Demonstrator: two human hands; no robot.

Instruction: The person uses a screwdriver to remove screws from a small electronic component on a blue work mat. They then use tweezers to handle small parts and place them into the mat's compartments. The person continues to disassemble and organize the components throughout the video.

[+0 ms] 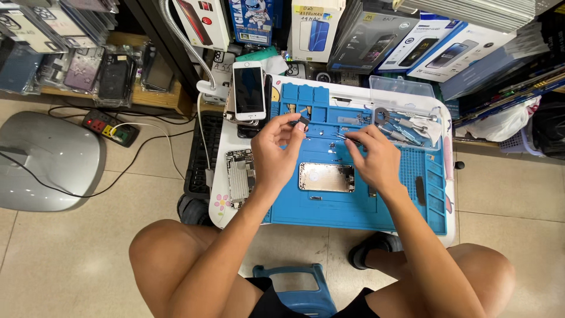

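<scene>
Left hand (pixel 276 147) pinches a small dark part (pixel 302 123); right hand (pixel 372 158) grips tweezers (pixel 347 138) beside the tool tray (pixel 406 88).

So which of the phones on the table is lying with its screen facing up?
The white phone at the table's far left edge, dark screen upward. The silver phone shell on the blue mat and the opened one left of it show none.

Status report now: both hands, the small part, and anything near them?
Left hand pinches small dark part. Right hand holds tweezers. Open phone shell lies on blue mat below the hands.
</scene>
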